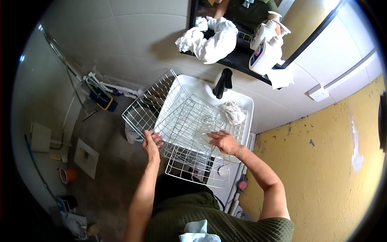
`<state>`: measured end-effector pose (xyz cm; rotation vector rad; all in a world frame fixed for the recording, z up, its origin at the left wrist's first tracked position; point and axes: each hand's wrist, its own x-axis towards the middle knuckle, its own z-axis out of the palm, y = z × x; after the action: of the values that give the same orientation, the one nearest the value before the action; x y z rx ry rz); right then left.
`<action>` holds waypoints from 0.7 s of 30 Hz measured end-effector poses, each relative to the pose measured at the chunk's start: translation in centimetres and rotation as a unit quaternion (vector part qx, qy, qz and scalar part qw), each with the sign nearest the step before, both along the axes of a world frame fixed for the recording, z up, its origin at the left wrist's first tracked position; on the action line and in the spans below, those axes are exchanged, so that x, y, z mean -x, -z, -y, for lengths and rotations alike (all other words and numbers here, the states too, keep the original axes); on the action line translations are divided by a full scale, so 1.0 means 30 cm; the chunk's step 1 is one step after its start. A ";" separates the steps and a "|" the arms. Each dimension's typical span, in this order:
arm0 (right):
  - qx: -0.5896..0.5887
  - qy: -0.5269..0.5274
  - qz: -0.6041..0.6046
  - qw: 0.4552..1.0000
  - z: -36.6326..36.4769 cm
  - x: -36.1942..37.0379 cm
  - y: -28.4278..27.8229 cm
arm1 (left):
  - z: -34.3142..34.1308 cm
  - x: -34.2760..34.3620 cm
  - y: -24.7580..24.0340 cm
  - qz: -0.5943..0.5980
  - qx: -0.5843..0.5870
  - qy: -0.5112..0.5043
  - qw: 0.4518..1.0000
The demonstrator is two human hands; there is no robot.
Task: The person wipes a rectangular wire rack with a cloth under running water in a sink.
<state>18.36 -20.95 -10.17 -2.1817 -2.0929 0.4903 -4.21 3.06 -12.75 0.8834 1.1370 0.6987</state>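
Note:
A silvery wire basket (141, 103) rests tilted across the white sink (248, 105), its left side jutting past the rim and its near part over the front edge. My left hand (152, 144) is at the basket's near left edge, palm turned up and fingers apart, against the wires. My right hand (225, 142) reaches over the right part of the basket with its fingers stretched out; whether the tips touch wire is hard to tell. Water lies in the sink under the mesh. A wet white cloth (234, 112) sits at the sink's right side, below the black faucet (222, 83).
Above the sink, a black-framed mirror shelf (238, 62) holds a bunched white cloth (213, 40) and white pump bottles (266, 52). A yellow wall (322, 157) stands close on the right. On the floor at left are a blue bucket (105, 101) and an orange container (68, 175).

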 end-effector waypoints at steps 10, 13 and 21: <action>-0.411 0.337 -0.445 0.721 -0.056 -0.159 -0.167 | -0.005 0.009 -0.056 -0.021 -0.080 0.010 0.997; -0.453 0.320 -0.506 0.661 -0.058 -0.174 -0.249 | -0.028 0.026 -0.068 -0.022 -0.080 0.035 0.996; -0.427 0.269 -0.510 0.697 -0.006 -0.155 -0.434 | -0.035 0.040 -0.364 -0.028 -0.466 -0.040 0.883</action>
<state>22.99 -20.76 2.85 -1.2828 -0.7341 0.3808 -5.41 4.11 -1.84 1.6748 0.8565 1.3408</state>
